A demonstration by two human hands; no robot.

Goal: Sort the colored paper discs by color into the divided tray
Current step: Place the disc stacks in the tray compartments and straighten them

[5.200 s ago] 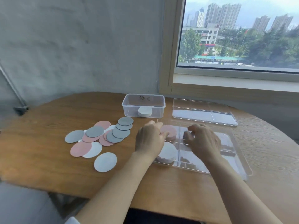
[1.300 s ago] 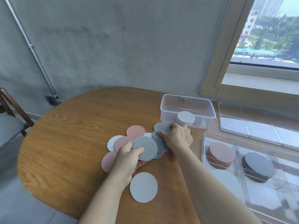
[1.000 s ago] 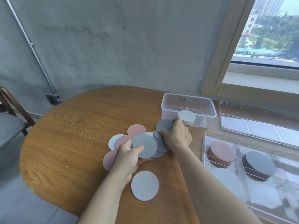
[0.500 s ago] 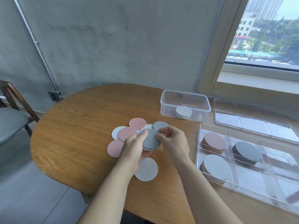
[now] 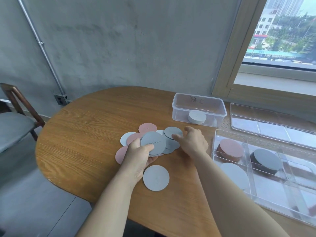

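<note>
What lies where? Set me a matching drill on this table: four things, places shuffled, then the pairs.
Things
1. pink stack
2. dark grey stack
3. lone pale disc
4. lettered grey disc

Places
a. flat on the bare table
b. held in the left hand
c. tray, far left compartment
d. tray, next compartment to the right

Pairs: 1-c, 2-d, 3-a, 4-b

Both bare forearms reach forward over the desk (image 5: pixel 85 134). The left grip (image 5: pixel 138 156) holds a small stack of round grey paper discs (image 5: pixel 153 142), fingers beneath and thumb pressed on top. The right grip (image 5: pixel 192 142), palm down, lays its fingertips (image 5: pixel 175 136) on another round grey paper disc (image 5: pixel 172 131); whether it pinches the disc is unclear.
</note>
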